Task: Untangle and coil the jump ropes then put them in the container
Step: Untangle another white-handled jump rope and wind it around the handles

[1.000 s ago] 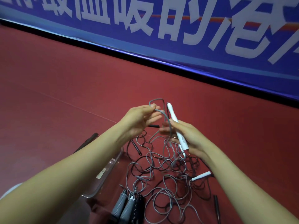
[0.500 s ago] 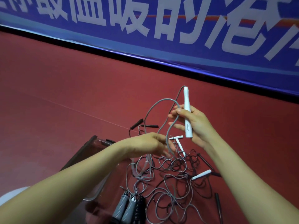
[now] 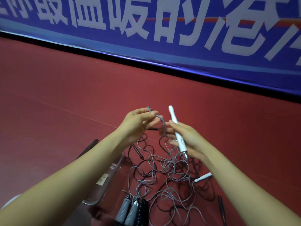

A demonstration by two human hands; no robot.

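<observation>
A tangle of grey and black jump ropes (image 3: 169,175) lies on the red floor below my hands. My left hand (image 3: 138,123) pinches a loop of grey cord (image 3: 163,126) raised above the pile. My right hand (image 3: 187,137) grips a white handle (image 3: 176,129) held upright and tilted, its cord trailing down into the tangle. A clear plastic container (image 3: 112,175) sits left of the pile, partly hidden by my left forearm. Two grey ribbed handles (image 3: 128,211) and a black one (image 3: 143,209) lie at the bottom.
Another white handle (image 3: 203,176) lies at the pile's right edge, and a thin black handle (image 3: 221,207) further right. A black handle (image 3: 137,150) lies near the container. A blue banner with white characters (image 3: 162,30) runs along the back of the floor.
My left hand rose from the pile, lifting a grey loop beside the white handle. My right hand lowered the handle and tilted it.
</observation>
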